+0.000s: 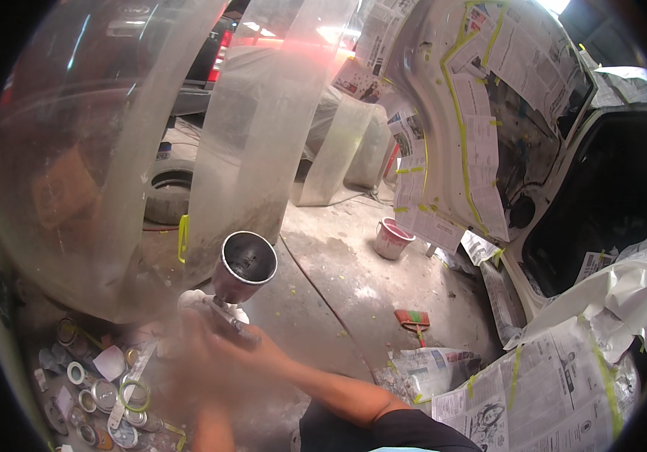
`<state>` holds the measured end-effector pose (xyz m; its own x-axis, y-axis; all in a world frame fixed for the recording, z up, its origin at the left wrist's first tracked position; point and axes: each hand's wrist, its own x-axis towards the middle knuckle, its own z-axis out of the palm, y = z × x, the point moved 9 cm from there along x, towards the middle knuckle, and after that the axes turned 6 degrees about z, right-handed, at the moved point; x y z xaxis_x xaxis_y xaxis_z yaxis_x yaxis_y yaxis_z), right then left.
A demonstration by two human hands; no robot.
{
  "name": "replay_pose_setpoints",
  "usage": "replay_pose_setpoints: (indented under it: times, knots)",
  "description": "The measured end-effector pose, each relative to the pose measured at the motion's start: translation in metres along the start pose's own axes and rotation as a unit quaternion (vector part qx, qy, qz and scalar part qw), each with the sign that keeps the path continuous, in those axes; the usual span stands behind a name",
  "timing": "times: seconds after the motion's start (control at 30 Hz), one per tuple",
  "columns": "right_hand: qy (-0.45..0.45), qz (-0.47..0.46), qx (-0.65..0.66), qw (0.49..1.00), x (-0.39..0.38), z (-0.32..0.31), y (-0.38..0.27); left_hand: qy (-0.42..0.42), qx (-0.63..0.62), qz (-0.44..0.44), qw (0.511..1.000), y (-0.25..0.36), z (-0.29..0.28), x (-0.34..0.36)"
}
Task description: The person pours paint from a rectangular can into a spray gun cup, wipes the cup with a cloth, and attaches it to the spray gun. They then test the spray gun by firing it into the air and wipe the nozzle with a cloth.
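Note:
A spray gun [227,322] with an open, dark-stained metal cup [246,264] on top is held in front of me. My right hand [261,351] is closed round its body. At the gun's left side, my left hand [197,339] grips a crumpled white wad [192,300], which looks like cloth or paper. Some of this white material also shows behind the gun, just under the cup. The left hand and wrist are badly blurred, so its separate fingers do not show. The inside of the cup is streaked dark grey.
Clear plastic sheets [244,128] hang ahead. Opened cans [105,395] and tape rolls crowd the floor at lower left. A car's raised panel [444,90] masked with newspaper stands at right. A pinkish bucket [394,238], a broom head [412,319] and a tyre [169,197] are on the concrete.

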<state>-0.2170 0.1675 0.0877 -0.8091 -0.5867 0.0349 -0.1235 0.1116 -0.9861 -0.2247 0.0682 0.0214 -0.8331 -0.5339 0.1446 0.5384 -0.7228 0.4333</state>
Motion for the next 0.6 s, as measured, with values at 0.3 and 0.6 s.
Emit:
replay_pose_setpoints:
  times: [0.3, 0.6]
  knots:
    - [-0.010, 0.073, -0.038, 0.997, -0.005, 0.002, -0.001, 0.046, 0.050, 0.059, 0.996, 0.011, 0.000, -0.006]
    - [-0.049, 0.125, -0.049, 0.990, 0.003, 0.001, 0.033, 0.093, 0.057, 0.057, 0.992, 0.015, 0.000, -0.008]
